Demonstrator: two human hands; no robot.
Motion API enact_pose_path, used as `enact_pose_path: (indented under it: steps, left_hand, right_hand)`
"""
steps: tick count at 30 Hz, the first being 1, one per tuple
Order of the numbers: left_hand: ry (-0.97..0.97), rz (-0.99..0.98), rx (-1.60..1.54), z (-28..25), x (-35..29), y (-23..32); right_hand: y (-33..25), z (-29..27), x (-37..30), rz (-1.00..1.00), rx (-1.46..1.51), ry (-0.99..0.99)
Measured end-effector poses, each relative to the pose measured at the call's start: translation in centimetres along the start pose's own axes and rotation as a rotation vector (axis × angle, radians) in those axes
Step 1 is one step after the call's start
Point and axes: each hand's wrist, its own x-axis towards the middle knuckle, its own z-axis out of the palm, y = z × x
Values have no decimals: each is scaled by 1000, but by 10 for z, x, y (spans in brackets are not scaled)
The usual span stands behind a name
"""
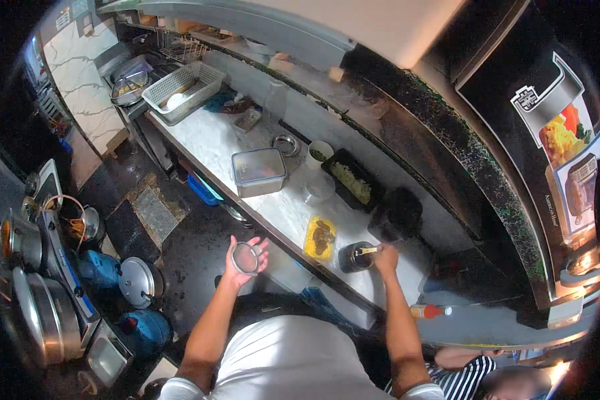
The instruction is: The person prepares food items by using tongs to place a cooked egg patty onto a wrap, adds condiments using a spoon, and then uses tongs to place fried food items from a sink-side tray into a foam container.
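My left hand (233, 275), palm up in front of the counter, holds a small round metal-rimmed dish or lid (245, 259); which of the two I cannot tell. My right hand (386, 259) grips the pale handle of a utensil (365, 251). Its far end goes down into a dark round pot (355, 260), so its kind is hidden. Left of the pot stands a rectangular container (321, 238) of yellow food, probably rice, topped with brown food. Both the pot and the container rest on the pale counter (283, 212).
A lidded clear box (259, 172), a black tray of shredded greens (351, 185) and a white cup (319, 153) stand farther back. A white basket (185, 92) sits at the far left. Pots (140, 280) and a stove (67, 267) lie left. Another person's striped sleeve (470, 373) shows lower right.
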Motion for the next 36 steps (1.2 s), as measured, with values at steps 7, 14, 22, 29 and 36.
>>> enact_pose_path:
  steps: [7,14,22,29,36]
  left_hand:
    - [7,-7,28,-2,-5,-3]
    - [22,15,-3,-1,-6,-3]
    - [34,49,-4,-10,-16,-1]
    - [35,103,-4,-3,-27,9]
    - [27,164,-9,-4,-45,19]
  right_hand:
    - [69,5,15,48,182,-22]
    - [80,-17,30,124,321,-117]
    - [-28,-39,41,98,583,-355]
    - [-58,40,60,-440,48,-37]
    - [-84,52,76,-537,-253,42]
